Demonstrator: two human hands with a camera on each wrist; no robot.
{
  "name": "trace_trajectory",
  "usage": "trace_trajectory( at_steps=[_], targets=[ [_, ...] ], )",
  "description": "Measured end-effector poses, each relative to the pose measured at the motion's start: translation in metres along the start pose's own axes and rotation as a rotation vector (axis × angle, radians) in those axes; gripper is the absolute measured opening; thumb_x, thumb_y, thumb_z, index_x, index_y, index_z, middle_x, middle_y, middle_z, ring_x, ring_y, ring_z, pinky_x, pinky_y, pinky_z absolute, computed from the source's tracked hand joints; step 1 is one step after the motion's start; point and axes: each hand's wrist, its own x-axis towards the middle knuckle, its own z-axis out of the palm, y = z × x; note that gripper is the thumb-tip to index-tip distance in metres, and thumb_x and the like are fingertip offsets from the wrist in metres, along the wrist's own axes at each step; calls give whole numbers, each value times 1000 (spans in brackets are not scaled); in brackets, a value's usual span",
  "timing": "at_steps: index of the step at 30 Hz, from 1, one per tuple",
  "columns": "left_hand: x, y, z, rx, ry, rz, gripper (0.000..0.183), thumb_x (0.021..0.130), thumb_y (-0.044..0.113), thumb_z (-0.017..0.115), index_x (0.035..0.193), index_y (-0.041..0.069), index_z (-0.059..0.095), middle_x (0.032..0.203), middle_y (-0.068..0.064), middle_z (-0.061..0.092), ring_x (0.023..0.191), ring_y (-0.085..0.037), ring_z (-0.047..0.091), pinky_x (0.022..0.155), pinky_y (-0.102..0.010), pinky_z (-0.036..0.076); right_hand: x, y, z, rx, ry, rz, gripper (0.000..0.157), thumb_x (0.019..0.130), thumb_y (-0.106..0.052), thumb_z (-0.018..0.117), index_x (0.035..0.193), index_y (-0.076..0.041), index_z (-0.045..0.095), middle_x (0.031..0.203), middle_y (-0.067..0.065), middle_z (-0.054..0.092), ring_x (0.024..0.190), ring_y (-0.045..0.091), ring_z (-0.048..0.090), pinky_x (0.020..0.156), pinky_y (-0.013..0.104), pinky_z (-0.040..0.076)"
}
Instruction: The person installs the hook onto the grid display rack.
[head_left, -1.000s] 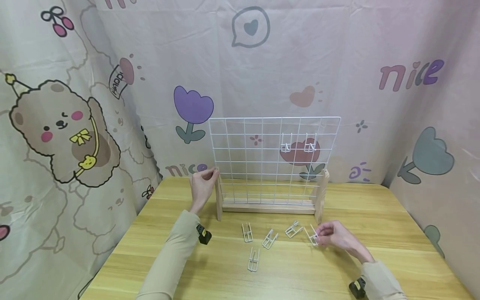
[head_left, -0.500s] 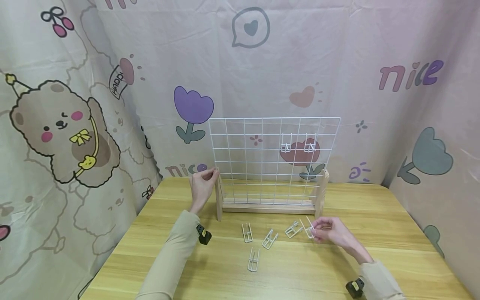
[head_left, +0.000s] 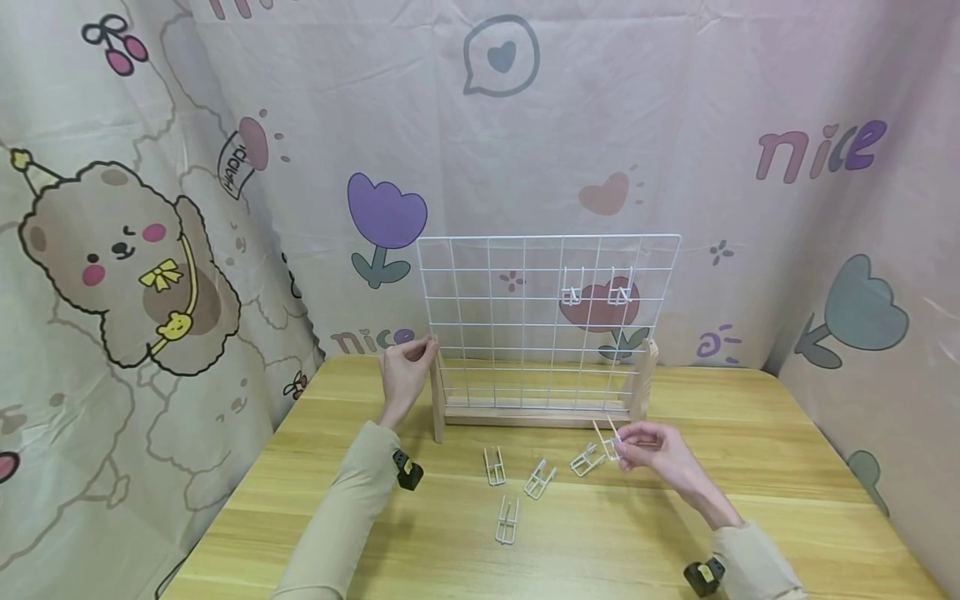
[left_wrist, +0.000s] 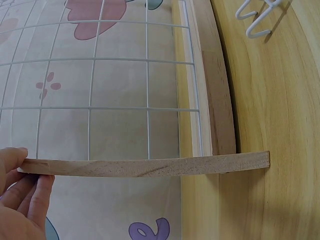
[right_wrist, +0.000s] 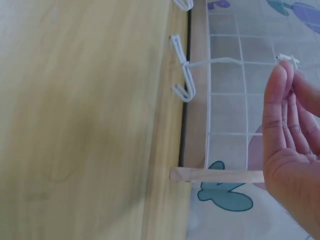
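Observation:
A white wire grid panel (head_left: 525, 323) stands upright in a wooden base (head_left: 536, 415). My left hand (head_left: 405, 375) pinches the top of the base's left post (left_wrist: 145, 167) between thumb and fingers. With thumb and fingertips, my right hand (head_left: 660, 450) holds a white wire hook (head_left: 607, 442), prongs pointing up, in front of the base's right end. Much of that hook is hidden by the fingers in the right wrist view. Two similar hooks, a left one (head_left: 572, 296) and a right one (head_left: 620, 294), hang on the panel's upper right.
Several loose wire hooks lie on the wooden table (head_left: 600, 550) before the base: one nearest the right hand (head_left: 587, 459), others further left, including a front hook (head_left: 507, 521). A printed curtain (head_left: 480, 150) surrounds the table behind and at the sides.
My right hand has moved up, forward and slightly left, carrying the hook toward the panel. The left hand stays on the post.

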Motion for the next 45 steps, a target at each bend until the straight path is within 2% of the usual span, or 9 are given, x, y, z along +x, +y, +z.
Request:
trace_trajectory(
  at_steps=[4,15,19,21,24,26,31,35,45],
  targets=[
    [0,0,0,9,0,-9,21,90,12,76,106,-2,77,104,-21,77,90,-35,77,67,-3,49,1,-4,4,23,37,-14,38,93,-6,67,118,20,55,88,-1,76,74,9,72,75,30,62],
    [0,-1,0,15,4,-5,23,90,15,76,106,-2,77,102,-21,77,89,-35,77,66,-2,47,4,-19,16,68,109,-35,39,92,-3,69,119,20,55,87,-7,76,73,9,73,77,28,62],
    [-1,-1,0,16,2,4,23,90,15,76,106,-2,77,102,-21,77,90,-35,77,67,-2,47,6,-25,21,100,130,-58,34,92,-3,69,117,16,58,87,-8,75,73,8,73,78,27,62],
    [-1,-1,0,13,-1,4,22,91,14,75,106,-2,77,102,-21,77,90,-35,77,68,-2,47,8,-28,23,131,136,-77,25,91,-2,69,114,9,63,87,-7,75,73,8,73,78,26,62],
    [-1,-1,0,7,-7,-1,22,91,14,75,106,-2,77,103,-21,77,90,-35,77,67,-1,46,10,-33,28,177,141,-111,21,91,1,69,111,7,65,87,-7,76,72,7,73,76,26,62],
    [-1,-1,0,3,-11,-7,22,91,14,75,107,-2,77,104,-21,76,91,-36,76,67,-1,46,12,-37,31,200,147,-125,18,91,1,68,109,2,67,87,-6,76,72,7,73,75,25,62],
    [-1,-1,0,-10,-22,-22,23,91,13,75,107,-2,76,105,-22,76,92,-37,76,67,-1,46,18,-44,38,231,146,-176,21,91,3,67,111,10,64,87,-6,76,71,8,74,74,26,62],
    [-1,-1,-1,-18,-23,-29,22,91,13,74,107,-3,76,105,-22,76,92,-37,76,68,-2,48,23,-49,43,251,151,-212,32,91,6,66,114,24,55,86,-7,76,71,8,74,72,26,62],
    [0,-2,0,-25,-29,-30,23,92,14,74,106,-4,76,105,-22,76,93,-36,76,68,-3,49,34,-66,54,302,180,-248,31,89,7,68,112,24,56,85,-4,76,73,12,75,73,32,63]
  ],
)
